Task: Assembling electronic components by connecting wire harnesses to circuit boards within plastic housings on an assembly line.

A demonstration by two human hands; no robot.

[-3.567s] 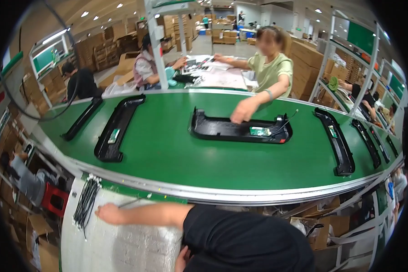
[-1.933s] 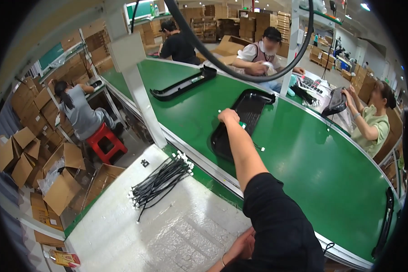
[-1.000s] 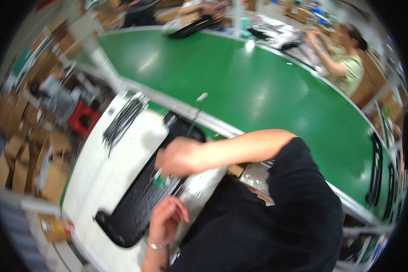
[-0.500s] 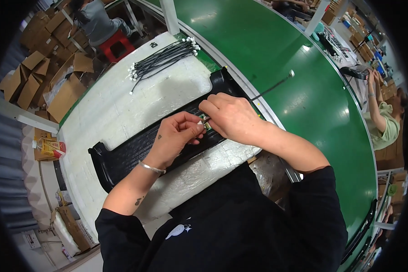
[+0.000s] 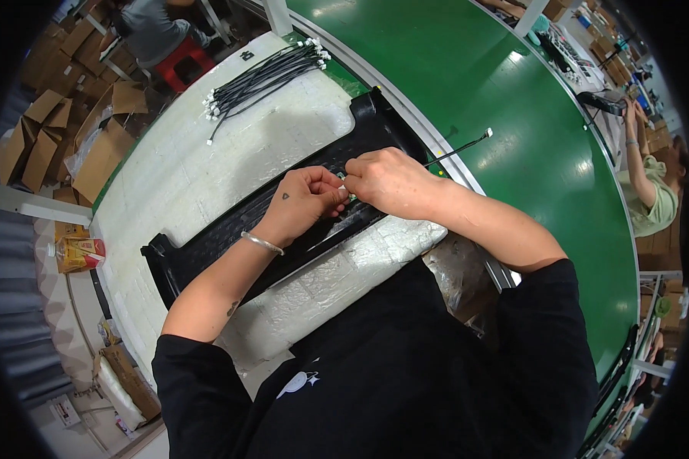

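Two bare hands meet over the middle of a long black housing, the landmark for all places given below. The housing (image 5: 318, 239) lies slantwise on a pale, padded surface (image 5: 161, 168), its hollow side up, its far end beside a metal rail (image 5: 379, 79). Left hand (image 5: 302, 201): thumb and forefinger pinched narrow on a small white connector (image 5: 342, 187), just above the housing's floor; a silver bangle (image 5: 262, 243) circles the wrist. Right hand (image 5: 389, 183): fingers bent and drawn in, just beside the left fingertips — whether they grip anything cannot be told, since their tips are hidden. Beneath the fingertips, inside the housing, a green circuit board (image 5: 353, 198) shows only in part. From behind the right hand a thin black cable (image 5: 459, 148) reaches past the housing's far end and over the rail, its white plug out above a green belt (image 5: 467, 84). Beyond the housing's upper long side, apart from it, lies a bundle of black cables (image 5: 264, 83) with white plugs at both ends; a small black piece (image 5: 246, 55) sits farther off. Across the belt from the housing — well apart — a co-worker in a pale green top (image 5: 644, 200) holds a dark part (image 5: 603, 101).
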